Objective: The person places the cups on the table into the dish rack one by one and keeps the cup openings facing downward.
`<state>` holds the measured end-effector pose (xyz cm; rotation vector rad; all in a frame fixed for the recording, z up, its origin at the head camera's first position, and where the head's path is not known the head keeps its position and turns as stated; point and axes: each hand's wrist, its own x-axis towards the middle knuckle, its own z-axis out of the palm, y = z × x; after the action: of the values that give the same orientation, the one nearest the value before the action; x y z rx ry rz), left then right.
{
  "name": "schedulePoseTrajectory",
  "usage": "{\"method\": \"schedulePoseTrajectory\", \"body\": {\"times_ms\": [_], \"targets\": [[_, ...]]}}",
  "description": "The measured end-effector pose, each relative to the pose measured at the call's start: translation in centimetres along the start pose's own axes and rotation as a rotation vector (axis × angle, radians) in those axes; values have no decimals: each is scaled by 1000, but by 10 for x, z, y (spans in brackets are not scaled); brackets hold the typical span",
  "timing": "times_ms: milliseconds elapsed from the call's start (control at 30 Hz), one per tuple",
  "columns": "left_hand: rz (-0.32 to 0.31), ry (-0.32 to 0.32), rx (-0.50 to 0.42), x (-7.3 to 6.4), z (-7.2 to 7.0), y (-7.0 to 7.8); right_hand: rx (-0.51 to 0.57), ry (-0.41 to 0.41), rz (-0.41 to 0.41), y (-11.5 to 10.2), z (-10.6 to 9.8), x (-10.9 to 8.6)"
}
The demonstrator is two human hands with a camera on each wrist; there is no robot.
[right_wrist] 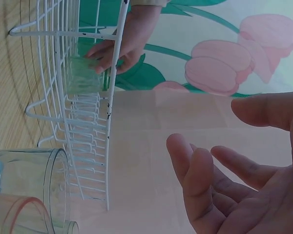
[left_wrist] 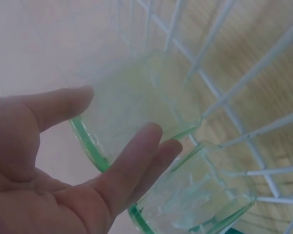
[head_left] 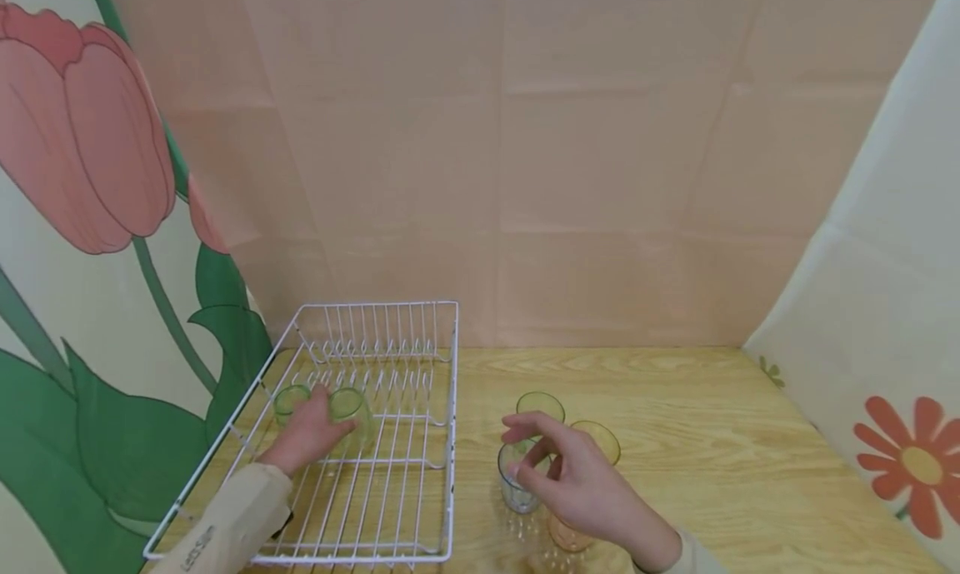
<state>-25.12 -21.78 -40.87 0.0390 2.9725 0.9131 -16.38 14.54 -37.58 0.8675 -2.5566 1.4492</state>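
Note:
Inside the white wire dish rack [head_left: 452, 441], my left hand [head_left: 307, 432] holds a green glass [head_left: 356, 424], with the thumb on one side and fingers on the other. A second green glass [head_left: 288, 401] stands close beside it, left of the hand; the left wrist view also shows this neighbouring glass [left_wrist: 200, 200]. My right hand [head_left: 577, 478] hovers over several glasses on the table, its fingers loosely bent with nothing between them. Below it are a clear bluish glass [head_left: 516, 492] and a pink glass [head_left: 567, 536], partly hidden by the hand.
Behind the right hand stand a greenish-yellow glass [head_left: 542, 403] and a yellow glass [head_left: 603, 442]. The wood-grain table [head_left: 712, 449] meets a pinkish backdrop [head_left: 600, 182] at the back. Flower-printed cloths hang at both sides. Plate slots [head_left: 375, 332] line the rack's far end.

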Motion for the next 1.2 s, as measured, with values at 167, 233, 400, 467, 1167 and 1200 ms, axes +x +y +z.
{"method": "schedulePoseTrajectory", "body": {"times_ms": [167,233,400,467,1167,1200], "targets": [[-5,-3,-4,1,1,-1,25,0,-1,-2,-1,0],[-11,-5,-4,2,1,0,17,4,-3,-1,0,0],[-10,6,31,5,2,1,-22,11,13,2,0,0],[-8,11,51,6,2,1,-23,9,17,2,0,0],[-11,6,96,7,-3,1,-27,0,27,2,0,0],[-8,7,93,7,-3,1,-29,1,24,2,0,0]]}}
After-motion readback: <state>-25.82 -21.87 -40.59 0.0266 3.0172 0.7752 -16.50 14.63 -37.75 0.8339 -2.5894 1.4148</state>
